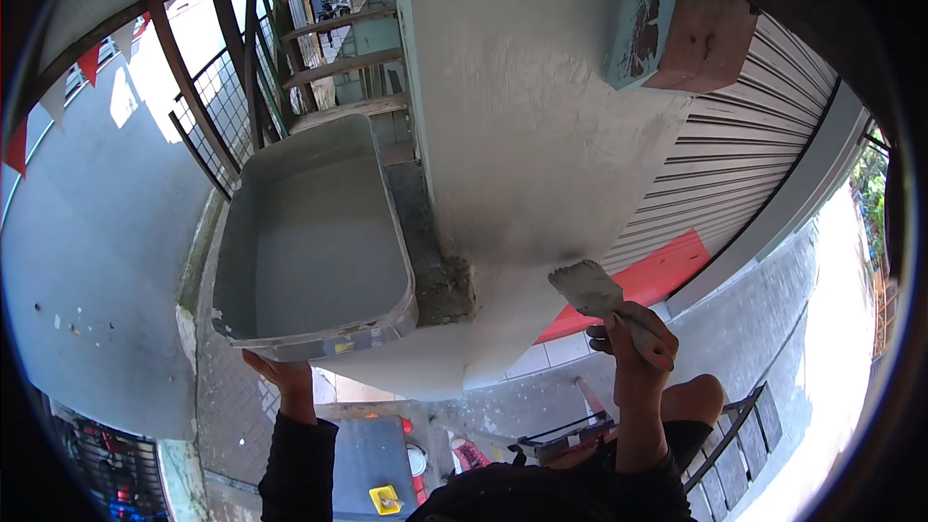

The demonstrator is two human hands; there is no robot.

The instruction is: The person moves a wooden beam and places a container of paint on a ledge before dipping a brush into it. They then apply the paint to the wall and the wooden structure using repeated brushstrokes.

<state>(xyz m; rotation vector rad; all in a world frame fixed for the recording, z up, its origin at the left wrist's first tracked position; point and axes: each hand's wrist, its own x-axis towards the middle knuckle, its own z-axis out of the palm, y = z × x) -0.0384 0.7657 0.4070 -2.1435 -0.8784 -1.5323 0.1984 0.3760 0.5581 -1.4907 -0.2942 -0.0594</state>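
Observation:
A putty knife (586, 287) smeared with grey paste is in my right hand (633, 336), its worn orange-tipped handle lying across the palm with the fingers closed round it. The blade points up and left, close in front of a pale plastered pillar (541, 116). On the left, my left hand (281, 373) is under the near edge of a big grey plastic tub (372, 331) and holds it; the tub hides most of the fingers. Smooth grey coating covers the tub's inside. Beside the tub's right wall is a rough dark ledge (447, 292) at the pillar's foot.
Wooden stairs (343, 68) rise behind the tub. A block with peeling turquoise paint (667, 29) juts out at upper right, near a ribbed shutter (735, 155). Below are a dark tabletop (362, 454) with a yellow tray (385, 500) and a slatted seat (739, 445).

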